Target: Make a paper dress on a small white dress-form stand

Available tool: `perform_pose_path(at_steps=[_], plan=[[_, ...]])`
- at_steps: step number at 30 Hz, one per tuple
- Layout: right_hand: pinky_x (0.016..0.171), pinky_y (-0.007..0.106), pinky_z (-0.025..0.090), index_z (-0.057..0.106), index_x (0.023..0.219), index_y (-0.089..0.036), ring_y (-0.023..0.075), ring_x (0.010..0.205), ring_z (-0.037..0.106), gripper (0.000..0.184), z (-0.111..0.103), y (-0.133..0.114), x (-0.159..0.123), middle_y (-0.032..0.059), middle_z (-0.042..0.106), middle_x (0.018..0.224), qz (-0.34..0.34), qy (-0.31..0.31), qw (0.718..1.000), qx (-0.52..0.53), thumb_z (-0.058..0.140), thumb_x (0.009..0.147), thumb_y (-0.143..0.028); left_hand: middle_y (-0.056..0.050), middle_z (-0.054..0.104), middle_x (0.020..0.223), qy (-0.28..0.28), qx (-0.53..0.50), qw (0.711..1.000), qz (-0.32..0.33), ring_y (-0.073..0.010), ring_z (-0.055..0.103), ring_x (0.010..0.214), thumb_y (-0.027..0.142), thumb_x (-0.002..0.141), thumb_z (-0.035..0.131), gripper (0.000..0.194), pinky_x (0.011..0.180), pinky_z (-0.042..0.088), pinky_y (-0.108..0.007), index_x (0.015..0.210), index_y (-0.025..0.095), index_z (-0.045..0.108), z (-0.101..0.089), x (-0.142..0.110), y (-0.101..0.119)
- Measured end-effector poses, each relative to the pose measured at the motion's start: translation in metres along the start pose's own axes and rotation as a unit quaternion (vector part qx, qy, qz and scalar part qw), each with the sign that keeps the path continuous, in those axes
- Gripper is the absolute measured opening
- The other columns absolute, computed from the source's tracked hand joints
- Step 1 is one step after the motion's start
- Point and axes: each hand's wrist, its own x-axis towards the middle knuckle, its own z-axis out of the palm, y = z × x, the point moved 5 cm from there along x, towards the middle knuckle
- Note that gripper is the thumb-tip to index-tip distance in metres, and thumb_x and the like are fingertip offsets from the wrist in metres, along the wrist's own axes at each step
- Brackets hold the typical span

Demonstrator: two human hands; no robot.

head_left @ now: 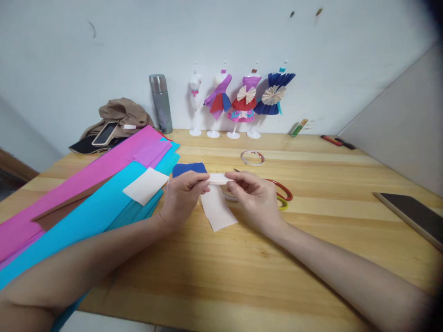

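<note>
Between my two hands, just above the table, is a pale strip of crepe paper (218,210) with its top edge folded into a narrow band. My left hand (185,196) pinches the band's left end, and my right hand (256,196) pinches its right end. The strip's loose part hangs down toward the wood. Behind my left fingers lies a blue piece of paper (188,169). Scissors with red and yellow handles (284,191) lie partly hidden under my right hand. A separate pale paper piece (146,186) rests left of my left hand on turquoise paper.
Long pink (86,173) and turquoise paper sheets (90,210) cover the table's left side. Several small mannequins (244,103), some in paper dresses, stand along the wall beside a grey thermos (161,106). A tape roll (252,158) lies mid-table; a dark tablet-like slab (411,212) is right.
</note>
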Motion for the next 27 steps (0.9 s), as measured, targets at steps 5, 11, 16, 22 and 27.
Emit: perform_pose_path(at_steps=[5,11,16,22,27], plan=[[0.072,0.037,0.056,0.078,0.096,-0.025,0.0212,0.081,0.069,0.018,0.0,0.007,-0.001,0.0048,0.076,0.088,-0.002,-0.01,1.0,-0.015,0.069,0.086,-0.037,0.001,0.077,0.077,-0.012,0.049,0.998,0.025,-0.0152,0.07,0.07,0.021,0.084,0.067,0.012,0.07,0.056,-0.027,0.084,0.024,0.079,0.0,0.0,0.002],[0.074,0.037,0.054,0.074,0.091,-0.024,0.022,0.085,0.069,0.014,0.001,0.006,-0.001,0.0051,0.075,0.089,0.009,-0.028,0.999,-0.014,0.066,0.086,-0.034,0.001,0.076,0.074,-0.02,0.073,0.997,0.021,-0.015,0.07,0.068,0.021,0.086,0.065,0.012,0.071,0.054,-0.027,0.082,0.024,0.076,0.001,-0.001,0.002],[0.071,0.036,0.051,0.071,0.084,-0.024,0.0208,0.079,0.067,0.011,0.002,0.005,0.001,0.0037,0.072,0.081,0.027,-0.035,0.999,-0.013,0.065,0.082,-0.033,0.001,0.074,0.069,-0.024,0.072,0.997,-0.022,-0.016,0.071,0.067,0.025,0.087,0.065,0.011,0.069,0.054,-0.027,0.079,0.023,0.073,0.001,-0.001,-0.005],[0.066,0.033,0.05,0.068,0.073,-0.023,0.0183,0.067,0.065,0.015,0.005,0.012,0.003,0.0018,0.072,0.071,0.098,-0.032,0.993,0.047,0.073,0.072,-0.037,0.001,0.074,0.065,-0.01,-0.035,0.995,-0.094,-0.0162,0.072,0.061,0.03,0.081,0.071,0.011,0.063,0.058,-0.028,0.078,0.02,0.071,0.005,-0.001,-0.012],[0.059,0.03,0.049,0.067,0.068,-0.023,0.016,0.061,0.062,0.018,0.004,0.008,0.004,0.0004,0.07,0.067,0.113,-0.013,0.99,0.082,0.079,0.066,-0.037,-0.001,0.076,0.065,-0.002,-0.111,0.986,-0.123,-0.0186,0.076,0.065,0.032,0.072,0.075,0.014,0.068,0.063,-0.031,0.075,0.019,0.072,0.006,-0.001,-0.009]])
